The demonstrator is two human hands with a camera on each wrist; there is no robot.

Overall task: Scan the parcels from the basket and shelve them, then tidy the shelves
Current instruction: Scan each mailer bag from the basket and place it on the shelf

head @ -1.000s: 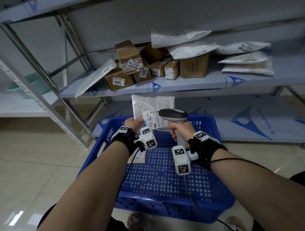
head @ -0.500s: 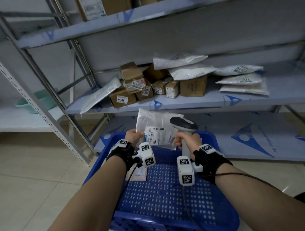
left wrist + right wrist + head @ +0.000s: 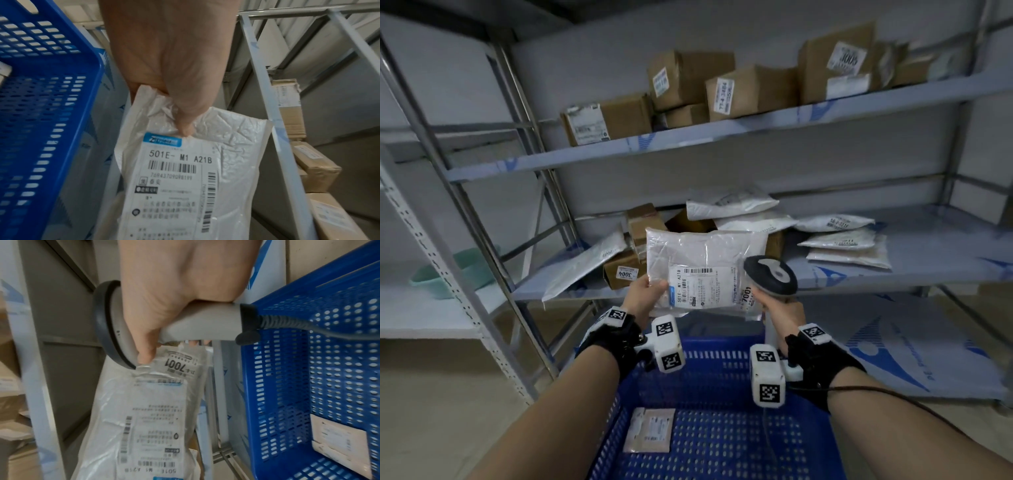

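A white plastic mailer parcel with a printed label marked 7001 is held up in front of the middle shelf. My left hand pinches its left edge, thumb on top. My right hand grips a grey barcode scanner by the handle, and its thumb also presses the parcel's right edge. Below stands the blue basket, holding a small beige parcel.
Cardboard boxes fill the upper shelf. The middle shelf holds more boxes and several white mailers. A grey metal upright stands at left, with a green tub behind it. The bottom shelf lies behind the basket.
Both hands have lifted the parcel and scanner up from over the basket to the height of the middle shelf. My head has tilted up, bringing the upper shelf into view.
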